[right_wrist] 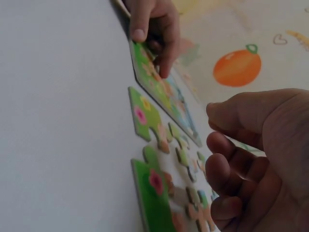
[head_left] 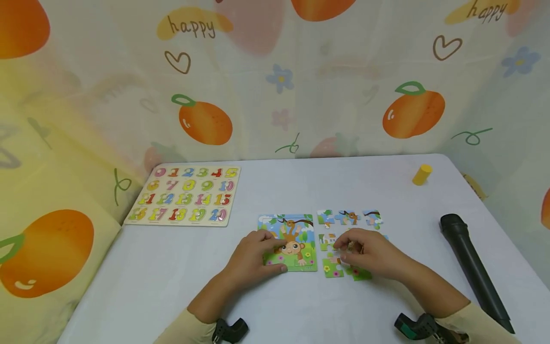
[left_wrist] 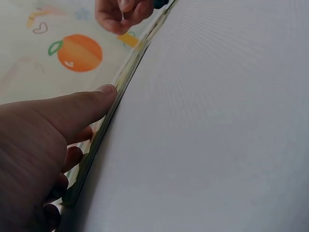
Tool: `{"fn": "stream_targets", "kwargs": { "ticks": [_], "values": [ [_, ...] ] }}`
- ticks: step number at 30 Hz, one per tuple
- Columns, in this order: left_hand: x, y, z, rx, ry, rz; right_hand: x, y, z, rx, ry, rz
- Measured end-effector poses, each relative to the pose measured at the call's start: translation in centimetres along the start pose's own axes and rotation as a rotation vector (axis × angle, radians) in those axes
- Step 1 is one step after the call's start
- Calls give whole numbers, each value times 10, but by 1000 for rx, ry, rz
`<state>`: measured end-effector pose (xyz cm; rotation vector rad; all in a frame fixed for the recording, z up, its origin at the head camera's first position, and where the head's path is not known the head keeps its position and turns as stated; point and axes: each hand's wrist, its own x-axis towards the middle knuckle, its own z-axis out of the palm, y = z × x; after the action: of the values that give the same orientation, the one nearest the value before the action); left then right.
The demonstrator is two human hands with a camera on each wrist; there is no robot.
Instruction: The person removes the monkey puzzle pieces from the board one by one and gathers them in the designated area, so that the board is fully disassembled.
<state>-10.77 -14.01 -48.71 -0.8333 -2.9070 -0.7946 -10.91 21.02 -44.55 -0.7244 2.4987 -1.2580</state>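
Observation:
A square puzzle board [head_left: 302, 239] with a printed monkey hanging from a branch lies flat at the middle of the table. My left hand [head_left: 253, 255] rests on its left side, fingers over the picture and thumb [left_wrist: 99, 99] along the near edge. Just right of the board, loose jigsaw pieces [head_left: 333, 267] are laid out in rows. Over them hovers my right hand [head_left: 374, 251], its fingers loosely bent. In the right wrist view, a gap separates the thumb [right_wrist: 227, 111] from the fingers, with no piece showing there. This hand hides some pieces in the head view.
A number board [head_left: 185, 196] with colourful numerals from 0 to 20 lies at the back left. On the right are a black, microphone-shaped stick [head_left: 474, 267] and, farther back, a small yellow cylinder [head_left: 422, 175]. A fruit-patterned cloth [head_left: 258, 95] hangs behind the table.

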Motion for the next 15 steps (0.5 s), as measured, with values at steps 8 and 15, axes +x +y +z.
{"fn": "stream_targets", "kwargs": {
  "ticks": [8,15],
  "values": [
    [0,1,1,-8,9,-9,30,-7,7,71,-98,-9],
    [-2,0,1,-9,21,-4,53,-13,20,74,-171,21]
  ]
}}
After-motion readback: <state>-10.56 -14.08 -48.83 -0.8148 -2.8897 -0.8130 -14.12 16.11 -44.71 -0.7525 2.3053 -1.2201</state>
